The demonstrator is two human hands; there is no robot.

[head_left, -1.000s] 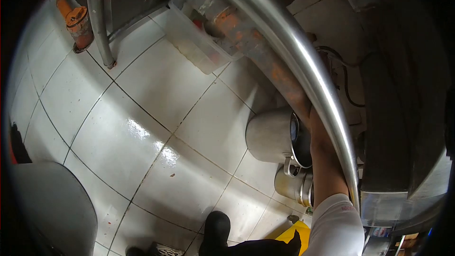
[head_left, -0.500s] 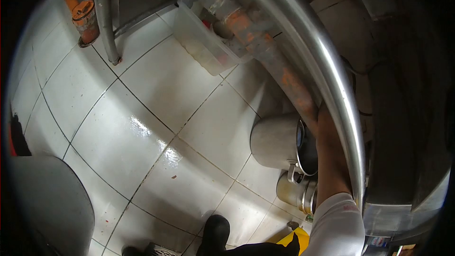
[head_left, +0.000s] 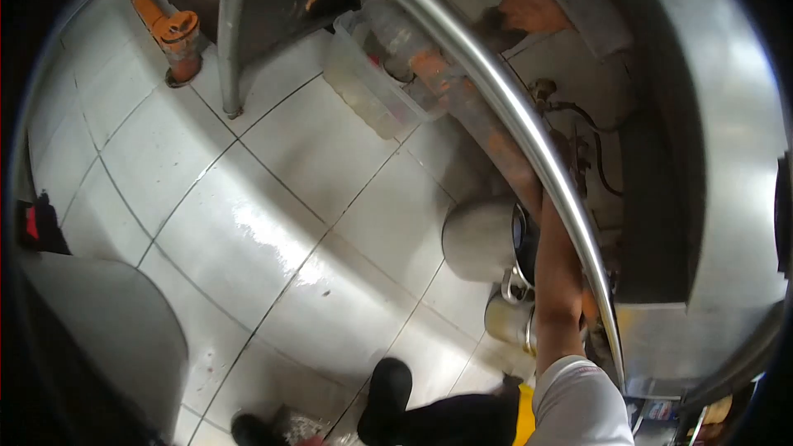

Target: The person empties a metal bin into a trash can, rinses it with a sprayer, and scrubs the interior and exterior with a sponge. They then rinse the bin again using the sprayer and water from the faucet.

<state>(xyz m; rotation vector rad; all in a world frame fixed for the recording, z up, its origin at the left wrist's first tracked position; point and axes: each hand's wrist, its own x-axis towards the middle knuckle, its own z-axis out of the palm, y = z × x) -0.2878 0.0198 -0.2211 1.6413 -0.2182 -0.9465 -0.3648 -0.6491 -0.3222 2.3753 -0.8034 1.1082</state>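
Note:
My right arm [head_left: 559,281], in a white sleeve [head_left: 582,400], reaches forward under a steel counter or basin. It passes behind a curved, shiny metal tube [head_left: 529,120]. My right hand is mostly hidden behind that tube, close to a valve and dark hose [head_left: 596,153] by the wall. I cannot make out its fingers or anything in them. Beside the forearm a steel pot [head_left: 479,239] lies on its side with its mouth towards the arm. A smaller metal pot [head_left: 505,320] sits just nearer. My left hand is out of the picture.
A grey and orange drain pipe [head_left: 496,144] slants down past a clear plastic tub [head_left: 368,87]. An orange pipe [head_left: 178,37] and a metal leg [head_left: 233,49] stand at upper left. A grey rounded surface [head_left: 116,314] is at lower left. Dark boots [head_left: 388,392] rest on white tiles.
The view has shifted, so the valves and hose under the counter now show more. My right arm is straighter, and more of the forearm and elbow is visible.

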